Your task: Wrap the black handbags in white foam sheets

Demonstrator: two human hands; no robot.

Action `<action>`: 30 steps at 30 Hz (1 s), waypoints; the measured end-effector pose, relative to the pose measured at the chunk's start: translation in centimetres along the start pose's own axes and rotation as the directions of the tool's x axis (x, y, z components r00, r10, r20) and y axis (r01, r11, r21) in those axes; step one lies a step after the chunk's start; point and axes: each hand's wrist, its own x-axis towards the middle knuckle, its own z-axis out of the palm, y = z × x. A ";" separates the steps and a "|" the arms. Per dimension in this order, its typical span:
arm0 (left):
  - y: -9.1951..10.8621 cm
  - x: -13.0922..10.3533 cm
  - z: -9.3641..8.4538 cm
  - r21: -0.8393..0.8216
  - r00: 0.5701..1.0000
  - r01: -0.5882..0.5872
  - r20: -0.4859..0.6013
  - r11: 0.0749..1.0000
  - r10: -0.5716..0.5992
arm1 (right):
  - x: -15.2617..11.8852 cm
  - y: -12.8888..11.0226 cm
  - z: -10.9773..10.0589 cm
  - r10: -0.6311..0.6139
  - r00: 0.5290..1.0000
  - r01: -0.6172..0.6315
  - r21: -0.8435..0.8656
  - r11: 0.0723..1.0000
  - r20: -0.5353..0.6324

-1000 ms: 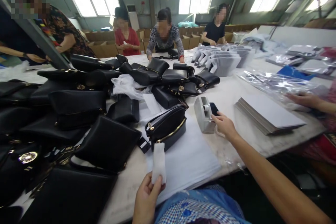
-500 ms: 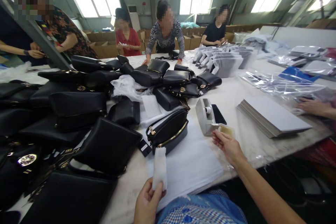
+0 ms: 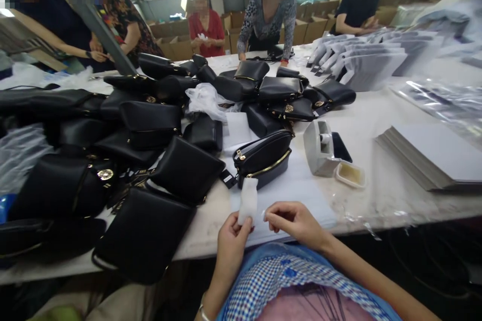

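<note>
My left hand [image 3: 234,238] pinches a folded strip of white foam [image 3: 248,200], held upright in front of an open black bag [image 3: 265,158] with gold zips. Close by on the right, my right hand [image 3: 291,219] has thumb and finger pinched on a small clear piece [image 3: 264,214], which looks like tape. The black bag rests on white sheets [image 3: 301,195]. Right of it stand a grey tape dispenser [image 3: 318,148] and a small dish [image 3: 350,174] with something yellowish in it. A black tag [image 3: 228,178] lies at the bag's left end.
Many black bags [image 3: 146,230] crowd the left and middle of the table. Grey boards [image 3: 433,155] are stacked at the right, with clear plastic bags [image 3: 444,103] behind them. Several people work across the table, near wrapped grey packs [image 3: 376,60].
My right hand has moved left from the tape dispenser to beside the foam strip, with a small clear piece at its fingertips. The view has shifted, and the person's hand at the right edge is gone.
</note>
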 end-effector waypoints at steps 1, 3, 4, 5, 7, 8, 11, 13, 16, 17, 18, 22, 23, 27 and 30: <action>0.2 -0.1 0.1 0.009 1.000 -0.018 0.003 1.000 0.018 | 0.4 0.0 0.9 0.001 1.000 0.000 -0.032 0.999 0.028; 0.5 -0.4 0.2 0.029 0.998 -0.059 0.002 0.998 0.059 | 1.4 0.5 2.0 0.014 1.000 -0.012 -0.127 0.992 0.015; 0.7 -0.5 0.2 0.044 0.997 -0.076 -0.004 0.996 0.076 | 1.9 0.9 2.3 0.027 1.000 -0.028 -0.181 0.983 -0.010; 0.8 -0.6 0.2 0.059 0.996 -0.089 -0.014 0.994 0.090 | 2.3 1.3 2.5 0.039 0.999 -0.047 -0.234 0.971 -0.036; 0.8 -0.7 0.0 0.076 0.994 -0.098 -0.030 0.992 0.101 | 2.8 1.9 2.6 0.053 0.996 -0.075 -0.331 0.941 -0.074; 0.8 -0.7 -0.1 0.075 0.995 -0.095 -0.029 0.993 0.098 | 2.9 2.0 2.5 0.055 0.995 -0.081 -0.369 0.926 -0.081; 0.1 -0.2 -0.3 0.040 0.996 -0.085 -0.022 0.996 0.086 | 2.9 2.0 2.2 0.048 0.998 -0.056 -0.395 0.917 -0.030; -0.6 0.3 -0.5 0.007 0.995 -0.087 -0.043 0.996 0.088 | 2.6 1.8 2.0 0.034 0.999 -0.019 -0.355 0.935 0.035; -1.5 1.0 -0.6 -0.056 0.998 -0.041 -0.058 0.998 0.038 | 2.4 1.7 1.9 -0.003 0.997 0.025 -0.303 0.953 0.073; -1.6 1.2 -0.6 -0.071 0.999 -0.008 -0.049 0.997 0.004 | 2.4 1.8 1.9 -0.022 0.997 0.042 -0.290 0.956 0.072; -1.7 1.3 -0.7 -0.087 0.999 0.022 -0.040 0.996 -0.026 | 2.4 1.9 1.9 -0.043 0.997 0.061 -0.279 0.958 0.070; -0.6 0.8 -0.7 -0.124 0.997 0.076 0.013 0.989 -0.075 | 2.6 2.6 2.4 -0.101 0.995 0.102 -0.281 0.954 0.017; -0.2 0.6 -0.7 -0.120 0.997 0.079 0.028 0.990 -0.076 | 2.8 2.8 2.6 -0.104 0.995 0.101 -0.288 0.952 0.004; 1.2 0.0 -0.4 -0.114 0.993 0.114 0.030 0.987 -0.111 | 3.7 3.8 3.3 -0.112 0.993 0.099 -0.261 0.960 -0.035; 1.7 -0.3 -0.2 -0.129 0.991 0.137 0.002 0.982 -0.137 | 4.0 4.4 3.4 -0.104 0.993 0.089 -0.246 0.965 -0.051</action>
